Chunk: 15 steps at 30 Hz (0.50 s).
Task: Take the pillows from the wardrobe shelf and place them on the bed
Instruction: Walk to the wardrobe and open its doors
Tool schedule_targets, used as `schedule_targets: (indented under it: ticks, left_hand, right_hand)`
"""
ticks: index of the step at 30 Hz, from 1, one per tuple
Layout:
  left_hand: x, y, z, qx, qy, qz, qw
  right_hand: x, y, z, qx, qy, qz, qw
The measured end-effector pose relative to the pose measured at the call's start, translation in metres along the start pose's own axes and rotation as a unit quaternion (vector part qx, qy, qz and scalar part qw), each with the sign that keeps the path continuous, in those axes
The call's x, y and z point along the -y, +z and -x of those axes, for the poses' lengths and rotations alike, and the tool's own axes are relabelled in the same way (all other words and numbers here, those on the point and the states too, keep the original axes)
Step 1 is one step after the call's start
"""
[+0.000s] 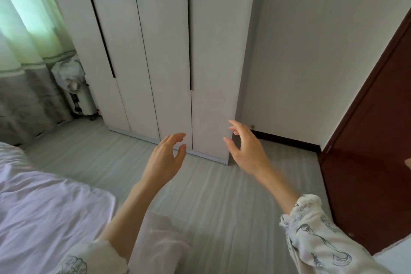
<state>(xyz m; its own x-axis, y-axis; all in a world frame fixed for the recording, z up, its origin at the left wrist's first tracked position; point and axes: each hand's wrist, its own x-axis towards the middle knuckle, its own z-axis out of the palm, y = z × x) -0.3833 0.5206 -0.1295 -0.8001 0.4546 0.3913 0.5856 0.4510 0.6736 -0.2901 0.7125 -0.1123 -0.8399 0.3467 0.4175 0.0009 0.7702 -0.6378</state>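
Currently both hands are raised in front of the wardrobe (169,51), empty; left hand (165,159) has fingers loosely spread and slightly curled, gripping nothing; right hand (244,149) likewise, fingers apart and bent, thumb out, touching nothing; wardrobe doors are all shut, so the pillows and the shelf are hidden behind them; bed (44,207) with a pale sheet sits at lower left, near the left forearm; a dark brown door (378,140) stands at right; curtain (26,51) at far left beside the wardrobe.
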Motion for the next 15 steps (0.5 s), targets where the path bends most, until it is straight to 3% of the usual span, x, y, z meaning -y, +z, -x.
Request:
schedule_targets:
  ticks: [15]
  left_hand:
    - [0.11, 0.064, -0.22, -0.06, -0.067, -0.007, 0.996]
  right_hand:
    - [-0.092, 0.097, -0.243, 0.101, -0.052, -0.019, 0.993]
